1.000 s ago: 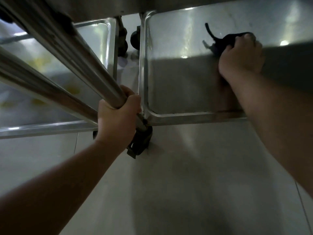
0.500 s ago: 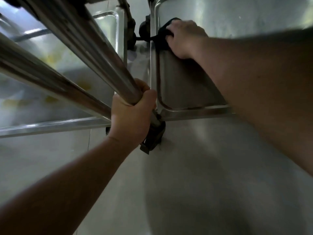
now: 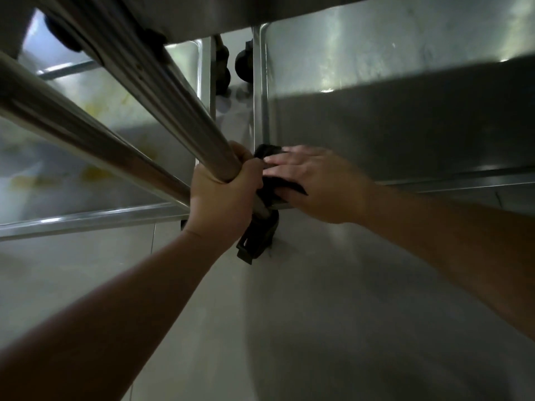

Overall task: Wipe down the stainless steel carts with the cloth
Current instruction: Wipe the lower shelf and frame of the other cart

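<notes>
Two stainless steel carts stand side by side, seen from above. My left hand is clenched around the upright leg of the right cart, just above its black caster. My right hand lies flat, fingers spread, on a dark cloth and presses it onto the near left corner of the right cart's bottom shelf. Most of the cloth is hidden under my hand. The left cart's bottom shelf carries yellow stains.
A second steel tube slants across the left side. Black casters sit in the gap between the two carts at the back. An upper shelf edge overhangs the top. Pale tiled floor fills the foreground.
My right hand has swept the cloth from the shelf's far middle to its far left edge, then down to the near left corner. My left hand has kept its grip on the leg.
</notes>
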Demonstrator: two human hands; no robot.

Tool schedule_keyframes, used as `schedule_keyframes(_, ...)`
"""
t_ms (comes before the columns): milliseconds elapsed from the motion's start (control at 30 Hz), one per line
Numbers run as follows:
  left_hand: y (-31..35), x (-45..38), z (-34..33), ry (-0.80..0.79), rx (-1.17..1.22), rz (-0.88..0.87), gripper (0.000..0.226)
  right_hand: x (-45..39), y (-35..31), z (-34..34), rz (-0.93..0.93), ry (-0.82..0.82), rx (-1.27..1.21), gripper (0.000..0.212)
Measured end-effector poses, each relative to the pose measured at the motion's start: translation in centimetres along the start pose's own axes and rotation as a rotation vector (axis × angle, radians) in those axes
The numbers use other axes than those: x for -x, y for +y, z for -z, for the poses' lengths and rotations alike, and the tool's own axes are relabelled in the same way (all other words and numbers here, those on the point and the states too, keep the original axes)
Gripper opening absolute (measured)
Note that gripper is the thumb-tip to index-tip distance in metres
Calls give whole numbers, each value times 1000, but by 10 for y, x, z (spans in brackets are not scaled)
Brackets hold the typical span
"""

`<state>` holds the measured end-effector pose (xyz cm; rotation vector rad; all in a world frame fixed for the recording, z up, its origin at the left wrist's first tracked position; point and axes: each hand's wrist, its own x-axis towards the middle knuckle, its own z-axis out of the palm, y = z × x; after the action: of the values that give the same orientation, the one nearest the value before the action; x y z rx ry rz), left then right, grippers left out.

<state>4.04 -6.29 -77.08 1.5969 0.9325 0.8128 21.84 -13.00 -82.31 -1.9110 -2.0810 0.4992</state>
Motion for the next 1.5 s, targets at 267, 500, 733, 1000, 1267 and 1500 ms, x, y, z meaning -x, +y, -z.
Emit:
schedule_keyframes(267, -1, 1, -1, 56, -11, 23, 17, 72, 85, 40, -354, 187, 42, 57)
schedule_keyframes(500, 0, 6, -9, 173, -41, 62, 14, 43, 22, 13, -245, 153, 62, 53)
schedule_keyframes(733, -8, 15, -2, 177, -261, 118, 19, 35, 21, 16, -127, 58, 51, 49)
schedule_keyframes(1000, -63, 56, -6, 182, -614, 371, 31, 119, 108, 58, -291, 154, 120, 47)
schedule_keyframes(1267, -52, 86, -75, -350, -908, 317, 11, 180, 166, 81, -475, 207, 136, 47)
schedule_keyframes(1500, -10, 56, -155, -405, -812, -53, 14, 157, 133, 63, -691, 285, 90, 52)
